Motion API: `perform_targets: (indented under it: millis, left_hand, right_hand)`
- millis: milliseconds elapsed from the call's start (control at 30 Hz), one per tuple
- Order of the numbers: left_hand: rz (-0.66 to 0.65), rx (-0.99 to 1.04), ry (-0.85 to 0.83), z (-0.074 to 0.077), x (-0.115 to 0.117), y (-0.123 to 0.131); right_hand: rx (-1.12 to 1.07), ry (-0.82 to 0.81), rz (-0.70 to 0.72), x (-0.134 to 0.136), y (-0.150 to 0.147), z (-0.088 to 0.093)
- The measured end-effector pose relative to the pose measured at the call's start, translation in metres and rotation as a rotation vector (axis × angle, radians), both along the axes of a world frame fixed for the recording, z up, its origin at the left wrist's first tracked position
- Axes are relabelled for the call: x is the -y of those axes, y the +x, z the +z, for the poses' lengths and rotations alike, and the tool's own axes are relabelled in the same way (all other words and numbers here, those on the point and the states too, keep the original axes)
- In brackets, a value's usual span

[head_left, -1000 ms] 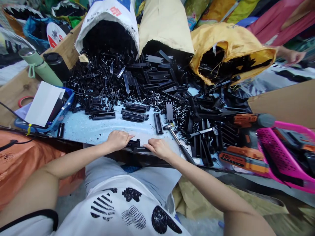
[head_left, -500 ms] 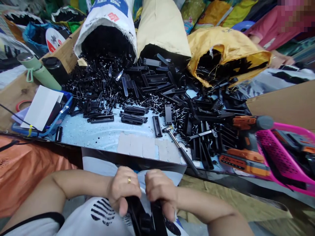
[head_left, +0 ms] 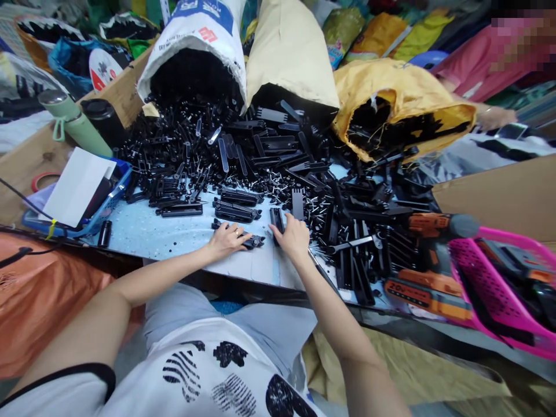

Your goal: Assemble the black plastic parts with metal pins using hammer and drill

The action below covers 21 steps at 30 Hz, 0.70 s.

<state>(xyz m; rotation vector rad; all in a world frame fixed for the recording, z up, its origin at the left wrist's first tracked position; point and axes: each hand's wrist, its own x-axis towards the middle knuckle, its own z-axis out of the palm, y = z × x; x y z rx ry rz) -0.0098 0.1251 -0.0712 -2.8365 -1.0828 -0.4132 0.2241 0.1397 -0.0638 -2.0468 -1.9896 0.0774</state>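
My left hand (head_left: 227, 241) is at the front of the table, its fingers over a long black hinged assembly (head_left: 255, 241) that lies flat. Part of that assembly is hidden under the hand. To the right, my right hand (head_left: 293, 236) has its thumb and fingers around a narrow black channel-shaped piece (head_left: 275, 218) lying on the blue tabletop. Behind my left hand lie similar folded black assemblies (head_left: 238, 211) in a row. A hammer (head_left: 320, 265) is partly covered by my right forearm. Just behind my right hand is a black slotted plate (head_left: 297, 202).
Loose black parts (head_left: 174, 156) and small pins spill from a white sack (head_left: 152, 63), a beige sack (head_left: 291, 52) and a yellow sack (head_left: 403, 87). At right are a cordless drill (head_left: 430, 226) and a pink basket (head_left: 516, 307). A blue basket (head_left: 110, 200) stands left.
Both hands have moved forward from my lap to the table. The black hinged assembly gripped near my body now lies under my left hand. My right hand has reached the channel piece.
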Motion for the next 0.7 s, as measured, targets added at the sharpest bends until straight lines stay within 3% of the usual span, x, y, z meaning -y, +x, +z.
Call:
perform_targets:
  millis: [67, 167, 233, 333, 400, 533, 700]
  left_hand:
    - [0.071, -0.039, -0.034, 0.002, -0.021, 0.006]
    - [0.195, 0.020, -0.044, 0.013, -0.041, 0.001]
    - [0.421, 0.105, -0.041, 0.020, -0.050, -0.019]
    - [0.921, 0.173, -0.095, 0.025, -0.064, -0.062]
    - [1.070, 0.150, -0.179, 0.024, -0.073, -0.085]
    - [1.018, 0.180, -0.176, 0.022, -0.079, -0.105]
    - [0.850, 0.638, 0.097, 0.032, -0.053, -0.098]
  right_hand:
    - [0.039, -0.085, 0.005, -0.012, 0.004, 0.000]
    - [-0.169, -0.008, 0.005, -0.013, 0.003, 0.011]
    - [-0.425, 0.060, 0.107, -0.002, -0.001, 0.018]
    - [-0.792, 0.028, 0.334, 0.027, -0.018, 0.015]
    - [-0.913, 0.012, 0.396, 0.046, -0.031, 0.004]
    - [-0.767, 0.007, 0.456, 0.067, -0.031, -0.019]
    - [-0.288, -0.006, 0.679, 0.071, -0.027, -0.010]
